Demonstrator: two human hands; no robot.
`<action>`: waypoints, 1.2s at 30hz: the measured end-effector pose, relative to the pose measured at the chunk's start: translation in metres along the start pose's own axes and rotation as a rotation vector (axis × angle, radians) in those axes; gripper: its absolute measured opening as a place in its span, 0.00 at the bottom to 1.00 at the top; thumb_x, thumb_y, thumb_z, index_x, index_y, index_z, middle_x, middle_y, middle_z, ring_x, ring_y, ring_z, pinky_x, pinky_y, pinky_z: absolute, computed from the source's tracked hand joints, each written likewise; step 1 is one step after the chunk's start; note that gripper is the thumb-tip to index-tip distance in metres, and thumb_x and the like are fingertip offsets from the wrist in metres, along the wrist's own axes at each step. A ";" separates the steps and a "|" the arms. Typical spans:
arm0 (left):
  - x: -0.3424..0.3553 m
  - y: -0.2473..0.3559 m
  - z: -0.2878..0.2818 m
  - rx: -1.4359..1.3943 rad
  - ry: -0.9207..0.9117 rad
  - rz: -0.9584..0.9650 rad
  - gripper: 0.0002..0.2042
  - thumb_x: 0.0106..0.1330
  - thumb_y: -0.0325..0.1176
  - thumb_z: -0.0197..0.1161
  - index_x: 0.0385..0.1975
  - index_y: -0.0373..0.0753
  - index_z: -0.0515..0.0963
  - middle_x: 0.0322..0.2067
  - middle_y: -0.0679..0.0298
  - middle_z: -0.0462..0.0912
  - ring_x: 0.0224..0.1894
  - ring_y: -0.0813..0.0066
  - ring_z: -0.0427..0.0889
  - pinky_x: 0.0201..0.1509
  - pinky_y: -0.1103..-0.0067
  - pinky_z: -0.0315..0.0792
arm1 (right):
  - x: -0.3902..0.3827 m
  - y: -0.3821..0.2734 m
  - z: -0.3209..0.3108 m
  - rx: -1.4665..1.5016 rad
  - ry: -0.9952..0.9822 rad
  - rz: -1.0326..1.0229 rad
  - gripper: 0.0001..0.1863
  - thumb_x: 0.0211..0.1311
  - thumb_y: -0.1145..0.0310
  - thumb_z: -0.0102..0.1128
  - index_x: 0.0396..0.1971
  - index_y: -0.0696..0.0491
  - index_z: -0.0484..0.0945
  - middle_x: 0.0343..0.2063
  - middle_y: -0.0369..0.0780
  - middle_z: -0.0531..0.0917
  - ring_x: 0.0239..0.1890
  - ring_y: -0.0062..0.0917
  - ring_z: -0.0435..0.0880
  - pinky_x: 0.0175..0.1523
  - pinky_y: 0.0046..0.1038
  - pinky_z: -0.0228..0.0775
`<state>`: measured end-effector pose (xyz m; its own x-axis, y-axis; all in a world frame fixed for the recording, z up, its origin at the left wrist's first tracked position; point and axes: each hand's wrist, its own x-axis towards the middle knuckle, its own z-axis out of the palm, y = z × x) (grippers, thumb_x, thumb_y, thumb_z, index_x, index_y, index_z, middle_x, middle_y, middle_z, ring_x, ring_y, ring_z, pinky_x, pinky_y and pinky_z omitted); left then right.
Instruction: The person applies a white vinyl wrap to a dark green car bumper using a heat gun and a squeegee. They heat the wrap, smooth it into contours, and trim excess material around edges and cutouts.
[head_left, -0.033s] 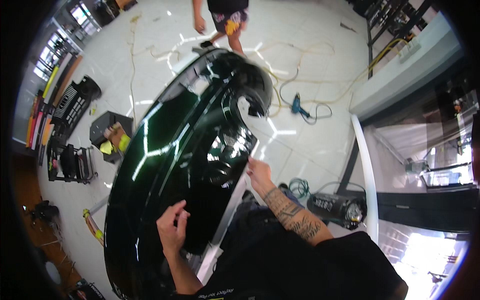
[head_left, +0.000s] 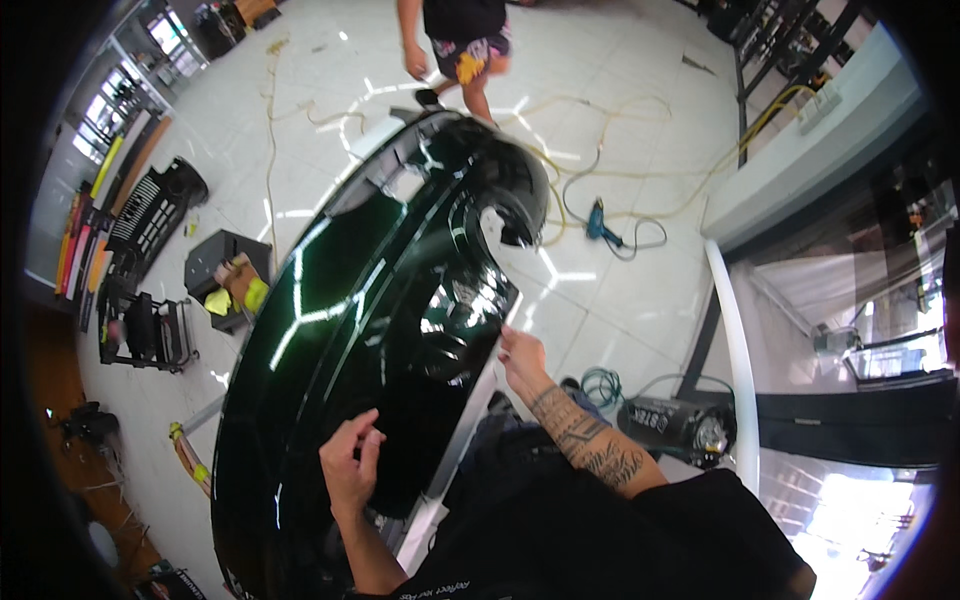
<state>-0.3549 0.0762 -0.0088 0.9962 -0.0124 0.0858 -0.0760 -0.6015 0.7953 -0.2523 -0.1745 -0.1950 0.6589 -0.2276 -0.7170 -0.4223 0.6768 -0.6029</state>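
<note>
A large glossy dark green car bumper (head_left: 330, 290) stretches from the lower left to the far middle, with strips of light reflected on it. My left hand (head_left: 350, 458) hovers over or rests on its dark near part; I cannot tell whether it touches. The fingers are loosely bent and apart, with nothing in them. At the bumper's right edge, my right hand (head_left: 521, 358) has thumb and fingertips pinched together near the top of a pale strip (head_left: 470, 415) running along that edge. Whatever lies between those fingertips is too small to make out.
Beyond the bumper's far end stands a person (head_left: 465, 50) in patterned shorts. A blue heat gun (head_left: 600, 222) with its cord lies on the floor to the right, near a yellow hose. A black cylinder (head_left: 675, 425) lies closer. Left are a dark box (head_left: 215, 265) and a black cart (head_left: 140, 328).
The whole scene sits slightly lower and to the right in the picture. Both hands keep nearly the same pose and place relative to the bumper.
</note>
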 end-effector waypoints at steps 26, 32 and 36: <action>-0.002 -0.011 0.013 0.038 0.073 0.060 0.09 0.65 0.21 0.56 0.42 0.29 0.80 0.25 0.56 0.80 0.25 0.72 0.81 0.30 0.80 0.73 | -0.002 0.004 0.003 -0.110 0.069 -0.127 0.09 0.66 0.69 0.54 0.37 0.59 0.79 0.29 0.37 0.79 0.30 0.20 0.76 0.30 0.24 0.72; -0.001 -0.011 0.014 0.054 0.079 0.051 0.09 0.65 0.21 0.56 0.43 0.28 0.80 0.25 0.56 0.80 0.24 0.73 0.80 0.28 0.81 0.72 | 0.000 0.001 0.006 -0.149 0.091 -0.093 0.07 0.60 0.69 0.60 0.31 0.57 0.82 0.25 0.34 0.79 0.26 0.18 0.74 0.29 0.24 0.68; -0.005 -0.022 0.014 0.056 0.065 0.052 0.10 0.68 0.22 0.54 0.44 0.28 0.79 0.25 0.61 0.78 0.24 0.80 0.76 0.26 0.85 0.68 | 0.008 0.005 0.004 -0.183 0.077 -0.081 0.08 0.62 0.68 0.58 0.31 0.57 0.81 0.20 0.32 0.76 0.21 0.16 0.71 0.25 0.22 0.65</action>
<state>-0.3572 0.0784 -0.0351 0.9861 0.0057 0.1662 -0.1234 -0.6448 0.7543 -0.2470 -0.1704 -0.2024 0.6490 -0.3334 -0.6838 -0.4806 0.5171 -0.7082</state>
